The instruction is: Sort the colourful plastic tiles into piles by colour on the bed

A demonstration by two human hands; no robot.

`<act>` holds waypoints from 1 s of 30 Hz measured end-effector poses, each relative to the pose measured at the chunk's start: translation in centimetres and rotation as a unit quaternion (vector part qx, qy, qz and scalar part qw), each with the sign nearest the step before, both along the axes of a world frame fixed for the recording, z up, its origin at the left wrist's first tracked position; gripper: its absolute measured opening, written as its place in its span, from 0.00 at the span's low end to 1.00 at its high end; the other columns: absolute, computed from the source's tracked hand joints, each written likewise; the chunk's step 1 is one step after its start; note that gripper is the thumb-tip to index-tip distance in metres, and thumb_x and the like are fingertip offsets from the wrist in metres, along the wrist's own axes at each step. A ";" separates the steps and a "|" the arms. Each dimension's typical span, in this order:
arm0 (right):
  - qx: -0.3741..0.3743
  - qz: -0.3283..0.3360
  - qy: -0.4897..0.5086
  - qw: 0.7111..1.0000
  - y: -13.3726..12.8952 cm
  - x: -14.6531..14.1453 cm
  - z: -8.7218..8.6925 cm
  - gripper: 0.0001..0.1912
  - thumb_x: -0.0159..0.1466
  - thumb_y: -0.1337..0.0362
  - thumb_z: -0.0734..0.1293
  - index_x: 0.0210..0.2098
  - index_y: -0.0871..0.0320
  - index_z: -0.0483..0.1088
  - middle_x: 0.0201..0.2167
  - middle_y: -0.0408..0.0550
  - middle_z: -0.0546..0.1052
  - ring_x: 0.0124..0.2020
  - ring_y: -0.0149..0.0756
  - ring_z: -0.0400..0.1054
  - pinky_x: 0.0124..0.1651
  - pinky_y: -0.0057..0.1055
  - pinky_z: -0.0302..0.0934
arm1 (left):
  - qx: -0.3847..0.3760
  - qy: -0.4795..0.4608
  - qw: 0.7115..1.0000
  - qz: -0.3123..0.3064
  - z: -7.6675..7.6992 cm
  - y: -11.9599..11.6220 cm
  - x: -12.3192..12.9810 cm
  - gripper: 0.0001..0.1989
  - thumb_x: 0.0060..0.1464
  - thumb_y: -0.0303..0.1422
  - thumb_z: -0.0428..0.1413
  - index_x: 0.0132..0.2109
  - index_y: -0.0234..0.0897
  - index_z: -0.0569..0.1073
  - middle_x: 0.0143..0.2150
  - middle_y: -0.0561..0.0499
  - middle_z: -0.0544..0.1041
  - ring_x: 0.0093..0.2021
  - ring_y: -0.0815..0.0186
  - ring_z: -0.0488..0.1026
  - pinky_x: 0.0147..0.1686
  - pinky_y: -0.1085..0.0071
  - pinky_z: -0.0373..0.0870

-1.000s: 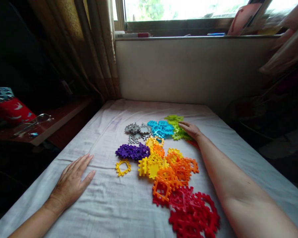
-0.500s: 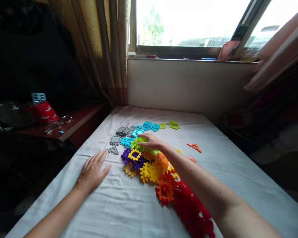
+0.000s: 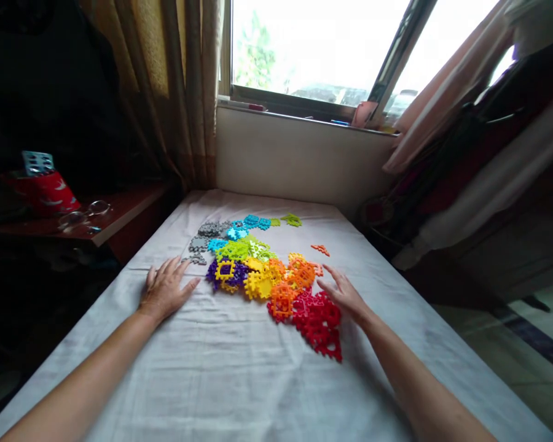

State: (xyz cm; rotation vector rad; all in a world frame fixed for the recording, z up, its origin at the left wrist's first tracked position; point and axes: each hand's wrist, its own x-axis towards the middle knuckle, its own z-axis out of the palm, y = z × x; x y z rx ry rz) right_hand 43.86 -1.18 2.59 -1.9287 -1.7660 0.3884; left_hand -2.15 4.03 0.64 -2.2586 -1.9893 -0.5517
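Flat interlocking plastic pieces with notched edges lie in colour groups on the bed sheet (image 3: 203, 368). Red pieces (image 3: 320, 325) are nearest me, with orange pieces (image 3: 283, 299) and yellow pieces (image 3: 260, 283) beyond. Purple pieces (image 3: 240, 272), lime green pieces (image 3: 233, 250), blue pieces (image 3: 253, 221) and grey pieces (image 3: 212, 229) lie farther left and back. My left hand (image 3: 166, 288) rests on the sheet, fingers spread, close to the nearest grey pieces. My right hand (image 3: 343, 291), fingers apart and holding nothing, is at the right edge of the red and orange pieces.
A dark red side table (image 3: 129, 205) on the left bears eyeglasses (image 3: 85, 215) and a red container (image 3: 50, 193). Curtains (image 3: 193, 123) hang beside the window. Clothes (image 3: 470, 178) hang along the right. One orange piece (image 3: 321, 249) lies apart at the right.
My right hand has moved from over the green pieces to the right side of the red and orange ones. My left hand stays on the sheet. The camera view has turned right.
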 end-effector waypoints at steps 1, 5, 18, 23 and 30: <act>-0.004 -0.054 -0.015 0.998 -2.0 -0.1 -1.3 0.34 0.64 0.46 0.60 0.65 0.55 0.65 0.65 0.56 0.68 0.67 0.50 0.59 0.69 0.50 0.53 | -0.015 -0.009 1.000 -0.004 0.4 0.2 0.7 0.32 0.60 0.50 0.46 0.65 0.39 0.67 0.69 0.38 0.65 0.69 0.48 0.59 0.67 0.40 0.48; -0.001 -0.131 -0.051 0.990 -4.8 -3.8 -4.2 0.35 0.65 0.45 0.59 0.66 0.55 0.63 0.67 0.59 0.64 0.70 0.55 0.52 0.70 0.55 0.46 | -0.092 -0.051 0.994 -0.027 1.4 1.2 5.2 0.33 0.60 0.50 0.46 0.68 0.40 0.62 0.69 0.39 0.65 0.70 0.48 0.59 0.66 0.39 0.47; 0.117 0.119 0.245 0.955 7.9 -23.4 1.1 0.29 0.68 0.46 0.59 0.63 0.53 0.65 0.64 0.52 0.69 0.67 0.45 0.59 0.70 0.45 0.51 | -0.047 -0.271 0.959 -0.062 0.6 -2.8 5.4 0.31 0.55 0.50 0.52 0.61 0.39 0.68 0.61 0.42 0.73 0.61 0.55 0.70 0.63 0.57 0.65; 0.146 0.151 0.194 0.958 9.9 -19.6 4.1 0.28 0.69 0.46 0.57 0.61 0.54 0.67 0.63 0.50 0.70 0.66 0.40 0.60 0.69 0.38 0.51 | -0.023 -0.255 0.965 -0.051 1.1 -3.3 2.3 0.33 0.57 0.53 0.50 0.64 0.40 0.66 0.65 0.42 0.69 0.65 0.54 0.67 0.64 0.55 0.63; 0.055 -0.158 0.101 0.981 6.3 -2.5 -0.4 0.27 0.66 0.46 0.58 0.58 0.53 0.70 0.60 0.56 0.71 0.68 0.63 0.53 0.66 0.69 0.39 | -0.067 -0.128 0.983 -0.113 -0.7 -4.6 5.1 0.52 0.45 0.58 0.60 0.72 0.41 0.54 0.74 0.36 0.52 0.73 0.43 0.50 0.67 0.47 0.54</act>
